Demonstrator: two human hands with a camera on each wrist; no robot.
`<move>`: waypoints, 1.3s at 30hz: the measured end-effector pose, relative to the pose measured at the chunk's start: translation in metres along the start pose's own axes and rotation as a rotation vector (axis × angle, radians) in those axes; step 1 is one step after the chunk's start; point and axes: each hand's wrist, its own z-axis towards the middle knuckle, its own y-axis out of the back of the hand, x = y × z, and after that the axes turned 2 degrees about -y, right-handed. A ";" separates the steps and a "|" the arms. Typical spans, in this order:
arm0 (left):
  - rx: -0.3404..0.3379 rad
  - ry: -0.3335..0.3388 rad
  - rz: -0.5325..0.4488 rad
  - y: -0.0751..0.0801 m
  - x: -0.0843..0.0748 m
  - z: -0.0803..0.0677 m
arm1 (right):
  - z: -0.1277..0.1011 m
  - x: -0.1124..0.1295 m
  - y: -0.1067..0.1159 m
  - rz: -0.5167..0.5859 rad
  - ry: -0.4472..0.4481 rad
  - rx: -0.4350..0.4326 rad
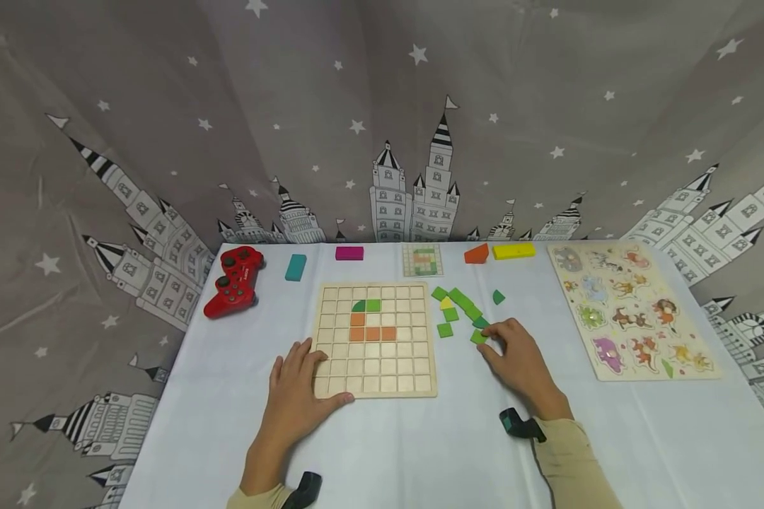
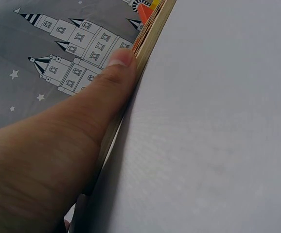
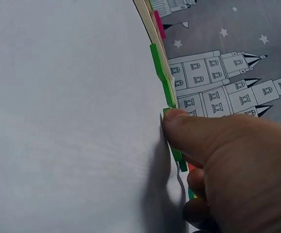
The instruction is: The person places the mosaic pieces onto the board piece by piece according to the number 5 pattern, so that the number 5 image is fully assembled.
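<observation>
A wooden grid board (image 1: 372,385) lies on the white table. On it sit a dark green quarter-round tile (image 1: 359,307), a light green square tile (image 1: 373,305) and several orange square tiles (image 1: 372,334). My left hand (image 1: 296,392) rests at the board's lower left corner, fingers spread, with the thumb (image 2: 123,60) against its front edge. To the right of the board, my right hand (image 1: 518,357) pinches a green square tile (image 1: 478,336) between thumb and fingers. Around that hand lie loose green tiles (image 1: 465,302), a yellow triangle tile (image 1: 446,303) and a dark green tile (image 1: 498,297).
Behind the board lies a small pattern card (image 1: 422,272). A red game controller (image 1: 235,281) and a teal block (image 1: 296,267) are at left. Magenta (image 1: 349,253), orange (image 1: 476,254) and yellow (image 1: 513,251) blocks line the back edge. An animal puzzle board (image 1: 637,353) lies at right.
</observation>
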 end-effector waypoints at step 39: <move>0.029 0.011 -0.010 0.001 0.002 0.001 | 0.084 0.104 -0.039 -0.019 0.280 0.201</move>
